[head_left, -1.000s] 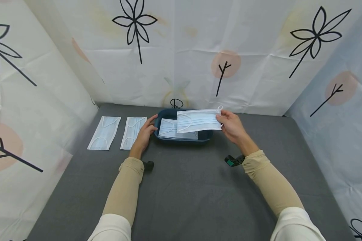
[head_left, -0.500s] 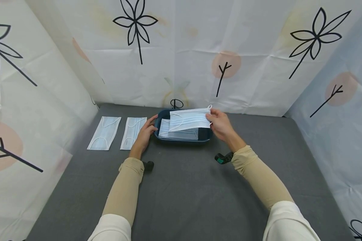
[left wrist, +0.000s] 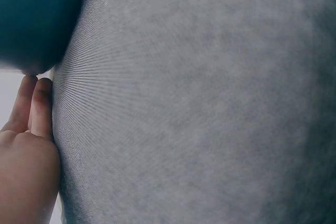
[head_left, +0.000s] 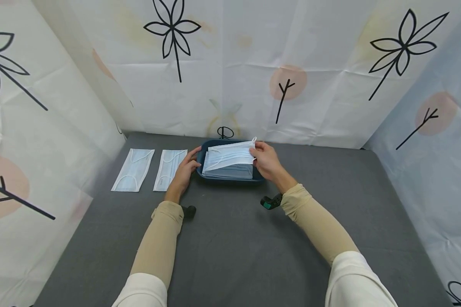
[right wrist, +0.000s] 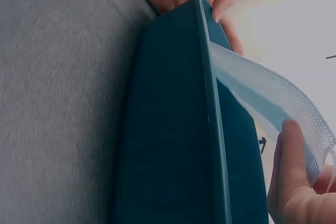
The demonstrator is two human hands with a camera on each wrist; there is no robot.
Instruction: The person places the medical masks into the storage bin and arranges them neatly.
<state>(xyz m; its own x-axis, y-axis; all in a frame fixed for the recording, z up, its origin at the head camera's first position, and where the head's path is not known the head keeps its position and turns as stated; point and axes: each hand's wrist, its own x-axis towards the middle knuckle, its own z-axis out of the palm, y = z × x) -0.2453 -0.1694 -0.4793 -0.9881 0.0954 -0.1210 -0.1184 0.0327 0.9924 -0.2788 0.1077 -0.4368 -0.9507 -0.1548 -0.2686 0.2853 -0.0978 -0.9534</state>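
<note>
In the head view my right hand (head_left: 268, 161) pinches a pale blue pleated face mask (head_left: 230, 155) by its right end, thumb in front. The mask hangs over a dark blue tray (head_left: 230, 180), above a stack of similar masks (head_left: 230, 172) lying inside. My left hand (head_left: 181, 174) touches the tray's left end with its fingers extended. In the left wrist view, straight fingers (left wrist: 42, 106) meet the tray's outer wall (left wrist: 42, 14). The right wrist view shows the held mask (right wrist: 273, 93) bending down past the tray's rim (right wrist: 211, 98).
Two more masks, a left one (head_left: 132, 169) and a right one (head_left: 170, 169), lie lengthwise on the grey tabletop (head_left: 234, 247) left of the tray; the left forearm partly covers the nearer one. A patterned white cloth backdrop (head_left: 246, 94) stands behind the table.
My right hand has moved left and slightly lower, carrying the mask from the tray's right side to over the stack inside. My left hand has stayed at the tray's left end.
</note>
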